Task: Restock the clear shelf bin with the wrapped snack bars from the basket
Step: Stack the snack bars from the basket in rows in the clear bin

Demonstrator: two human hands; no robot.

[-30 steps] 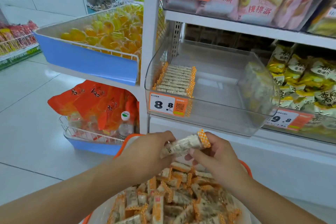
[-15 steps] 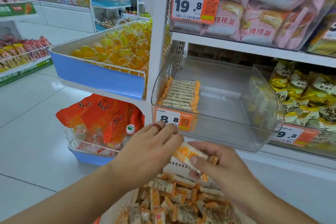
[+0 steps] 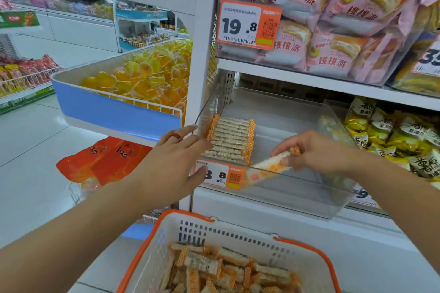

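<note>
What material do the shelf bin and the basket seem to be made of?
Shelf bin: likely clear rigid plastic, glossy; the stacked bars show through its walls. Basket: likely white moulded plastic with slotted walls and an orange rim, fairly matte.

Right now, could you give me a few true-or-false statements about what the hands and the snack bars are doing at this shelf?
1. The right hand pinches a wrapped snack bar at the clear shelf bin. True.
2. The left hand holds a snack bar too. False: its fingers are straight at the bin's left front corner, holding nothing.
3. The bin is packed full. False: one neat row of bars lies at its left; the rest is bare.
4. The basket below has bars in it. True.
</note>
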